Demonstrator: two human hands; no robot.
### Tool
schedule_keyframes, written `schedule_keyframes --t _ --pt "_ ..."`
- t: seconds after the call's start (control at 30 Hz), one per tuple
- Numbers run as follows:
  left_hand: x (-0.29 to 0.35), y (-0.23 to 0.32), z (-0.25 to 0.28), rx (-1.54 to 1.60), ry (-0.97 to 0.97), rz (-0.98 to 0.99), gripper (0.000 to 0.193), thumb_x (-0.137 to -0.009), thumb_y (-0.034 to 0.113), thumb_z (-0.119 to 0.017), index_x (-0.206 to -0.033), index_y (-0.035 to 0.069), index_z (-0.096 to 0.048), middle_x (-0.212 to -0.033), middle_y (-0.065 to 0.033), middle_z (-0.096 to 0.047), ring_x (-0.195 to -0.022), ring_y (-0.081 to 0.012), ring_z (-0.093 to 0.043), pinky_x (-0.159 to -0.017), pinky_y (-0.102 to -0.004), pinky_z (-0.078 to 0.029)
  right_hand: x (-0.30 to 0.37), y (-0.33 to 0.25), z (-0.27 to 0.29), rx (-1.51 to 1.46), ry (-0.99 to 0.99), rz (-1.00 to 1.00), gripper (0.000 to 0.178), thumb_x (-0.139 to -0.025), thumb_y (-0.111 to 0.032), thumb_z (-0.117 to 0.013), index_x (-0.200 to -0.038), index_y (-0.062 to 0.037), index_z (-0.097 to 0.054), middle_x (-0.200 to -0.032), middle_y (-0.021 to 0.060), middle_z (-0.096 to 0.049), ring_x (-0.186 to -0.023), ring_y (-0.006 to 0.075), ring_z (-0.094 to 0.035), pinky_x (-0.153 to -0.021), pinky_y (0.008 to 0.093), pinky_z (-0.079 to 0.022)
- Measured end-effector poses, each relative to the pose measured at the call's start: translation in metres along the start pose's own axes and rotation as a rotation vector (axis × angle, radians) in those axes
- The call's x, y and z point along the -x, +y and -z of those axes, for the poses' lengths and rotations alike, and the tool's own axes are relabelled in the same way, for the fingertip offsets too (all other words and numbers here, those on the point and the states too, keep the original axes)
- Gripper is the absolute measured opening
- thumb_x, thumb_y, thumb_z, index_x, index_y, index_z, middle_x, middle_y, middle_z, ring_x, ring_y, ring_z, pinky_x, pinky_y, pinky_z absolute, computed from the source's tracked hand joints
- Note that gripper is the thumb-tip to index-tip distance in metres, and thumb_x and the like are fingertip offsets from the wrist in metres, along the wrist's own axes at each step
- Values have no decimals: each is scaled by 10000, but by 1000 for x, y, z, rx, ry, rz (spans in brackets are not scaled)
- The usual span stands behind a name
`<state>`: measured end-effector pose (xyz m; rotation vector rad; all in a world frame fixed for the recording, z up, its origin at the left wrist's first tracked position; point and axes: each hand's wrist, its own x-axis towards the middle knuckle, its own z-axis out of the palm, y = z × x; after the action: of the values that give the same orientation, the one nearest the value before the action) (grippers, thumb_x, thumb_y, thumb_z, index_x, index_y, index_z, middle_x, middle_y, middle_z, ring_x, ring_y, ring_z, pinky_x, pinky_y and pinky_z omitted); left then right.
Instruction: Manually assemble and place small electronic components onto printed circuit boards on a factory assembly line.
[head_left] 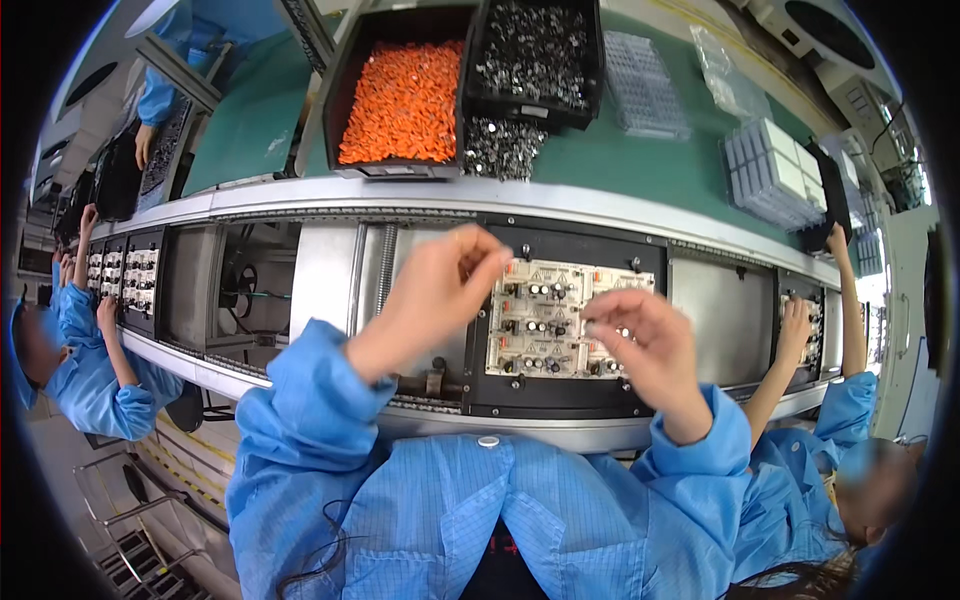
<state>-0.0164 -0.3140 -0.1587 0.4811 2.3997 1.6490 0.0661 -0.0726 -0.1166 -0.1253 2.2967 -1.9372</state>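
Observation:
In front of me lies a panel of pale circuit boards point(540, 367) in a black frame point(560, 398), fitted with several black capacitors and small orange parts. My left hand point(440, 285) is over the panel's upper left corner, thumb and forefinger pinched together beside a small orange part point(511, 268). Whether that part sits in the board or between my fingertips I cannot tell. Above the right half of the panel is my right hand point(650, 350), its fingers closed in a pinch. Something small and greyish shows at its fingertips, too small to name.
Beyond the conveyor rail point(640, 205), a black bin of orange parts point(405, 105) stands beside a black bin of dark metallic parts point(530, 55). Clear plastic trays point(645, 85) and stacked white trays point(775, 170) lie rightward. Co-workers in blue work at both sides, a hand point(795, 325) close on my right.

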Motion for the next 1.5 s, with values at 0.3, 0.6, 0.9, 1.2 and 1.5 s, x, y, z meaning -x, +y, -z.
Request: schedule_keyframes --t 0.3,0.6,0.9,1.2,1.5 --pt "-107 -21 -23 104 186 -17 386 -1048 302 -480 -974 -33 -659 -697 -116 -678 -615 -166 -653 -574 -369 -522 12 15 -106 476 -354 444 337 -803 100 -612 -1104 -35 -680 -1030 148 -594 -944 330 -631 -806 366 -533" --pt "-30 -22 23 -7 206 -200 322 -987 231 -528 -854 -49 -611 -780 -271 -620 -795 -483 -603 -677 -522 -449 23 28 -123 802 -595 445 252 -845 -81 -566 -1083 -64 -648 -1129 124 -585 -1047 344 -611 -848 423 -521" --pt "29 -89 101 37 322 85 433 -1027 326 -477 -907 -38 -679 -662 -166 -652 -644 -290 -677 -681 -419 -515 39 28 -90 1125 -489 116 247 -839 -85 -587 -1045 -66 -722 -1081 190 -649 -1054 378 -625 -901 446 -514" --pt "39 -78 122 -52 370 54 466 -1030 330 -465 -862 -45 -685 -632 -158 -643 -649 -304 -676 -686 -411 -514 43 71 -37 1304 -303 -112 227 -820 -65 -601 -1008 -54 -727 -1005 208 -665 -992 383 -635 -861 450 -518" --pt "39 -79 132 -8 467 51 461 -1033 325 -459 -836 -28 -680 -646 -148 -643 -641 -306 -663 -676 -414 -508 83 152 45 1430 -108 96 184 -830 -30 -563 -899 -33 -733 -841 194 -703 -819 360 -700 -733 437 -566"
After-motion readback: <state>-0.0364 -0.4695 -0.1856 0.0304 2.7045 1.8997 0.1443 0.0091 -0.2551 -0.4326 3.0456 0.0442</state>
